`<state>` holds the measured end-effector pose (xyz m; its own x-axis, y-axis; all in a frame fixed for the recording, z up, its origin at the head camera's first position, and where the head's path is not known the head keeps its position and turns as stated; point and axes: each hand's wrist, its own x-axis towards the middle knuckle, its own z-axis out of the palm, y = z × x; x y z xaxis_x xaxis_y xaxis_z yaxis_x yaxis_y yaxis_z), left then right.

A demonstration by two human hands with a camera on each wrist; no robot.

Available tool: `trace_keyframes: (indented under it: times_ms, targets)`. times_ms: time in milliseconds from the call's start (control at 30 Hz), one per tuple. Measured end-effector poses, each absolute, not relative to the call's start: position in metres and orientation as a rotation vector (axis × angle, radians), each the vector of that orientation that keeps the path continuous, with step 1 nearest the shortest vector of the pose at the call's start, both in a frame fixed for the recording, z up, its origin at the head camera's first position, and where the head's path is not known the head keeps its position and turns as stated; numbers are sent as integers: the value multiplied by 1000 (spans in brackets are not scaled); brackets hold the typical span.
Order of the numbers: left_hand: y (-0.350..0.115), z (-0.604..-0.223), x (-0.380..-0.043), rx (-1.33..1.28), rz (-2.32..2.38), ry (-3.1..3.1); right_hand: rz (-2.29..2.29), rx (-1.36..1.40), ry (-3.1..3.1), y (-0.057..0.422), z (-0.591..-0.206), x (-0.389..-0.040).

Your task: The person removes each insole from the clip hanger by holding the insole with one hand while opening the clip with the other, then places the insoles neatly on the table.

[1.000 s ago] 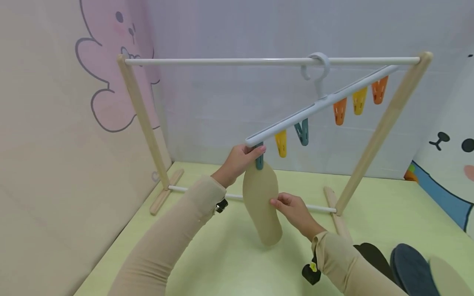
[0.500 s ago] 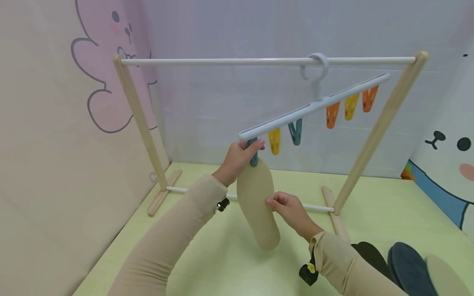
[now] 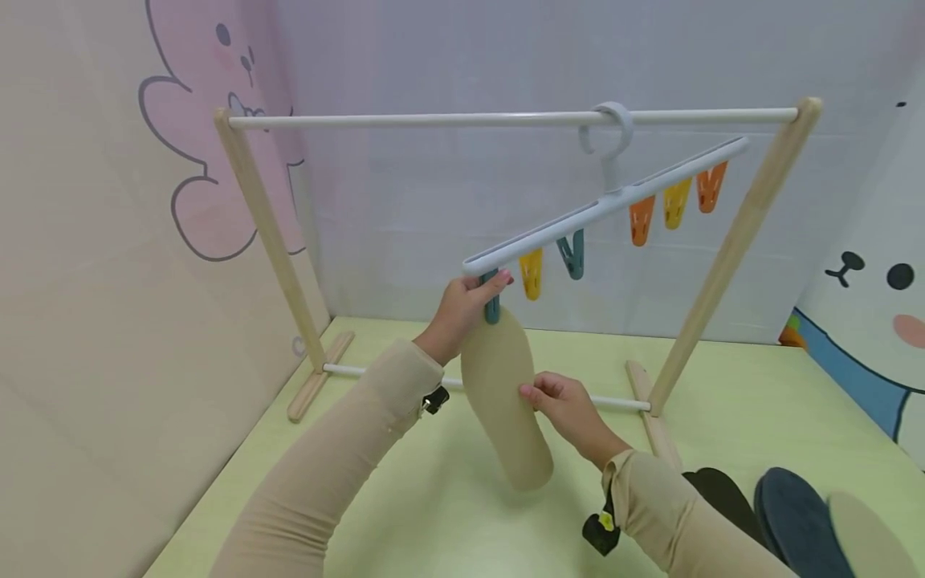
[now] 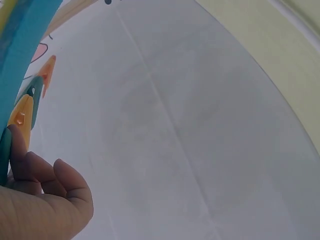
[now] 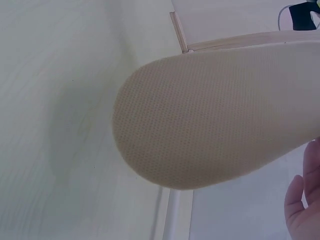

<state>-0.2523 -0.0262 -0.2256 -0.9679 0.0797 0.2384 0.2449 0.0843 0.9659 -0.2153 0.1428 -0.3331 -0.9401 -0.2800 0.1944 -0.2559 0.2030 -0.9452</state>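
A beige shoe insole point(image 3: 502, 401) hangs toe-up below a teal clip point(image 3: 492, 309) at the near left end of a white hanger point(image 3: 549, 233). My left hand point(image 3: 462, 309) pinches that clip between thumb and fingers, and the clip overlaps the insole's top edge. Lower down, my right hand point(image 3: 567, 405) pinches the insole's right edge. The right wrist view shows the insole's rounded heel point(image 5: 170, 120) and part of my right hand point(image 5: 305, 200). In the left wrist view my left hand point(image 4: 45, 195) is at the teal clip point(image 4: 5, 155), beside a yellow clip point(image 4: 21, 117).
The hanger hooks over the white rod point(image 3: 405, 121) of a wooden rack point(image 3: 267, 233). Yellow point(image 3: 531, 274), teal point(image 3: 572, 255) and orange clips point(image 3: 641, 221) hang along it. Dark point(image 3: 726, 498), navy point(image 3: 798, 518) and beige insoles point(image 3: 867, 534) lie at the table's front right.
The hanger has turned slightly, its near end shifting left and up and its far end left. Both hands and the insole moved a little left with it. Both grips stay the same.
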Motion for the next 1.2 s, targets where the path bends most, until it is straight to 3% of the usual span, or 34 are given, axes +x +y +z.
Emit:
trace_keyframes:
  times_ms: [1200]
  targets:
    - [-25, -227, -252, -303, -2145, -2165, -2015, -362, 2465, 141, -341, -210]
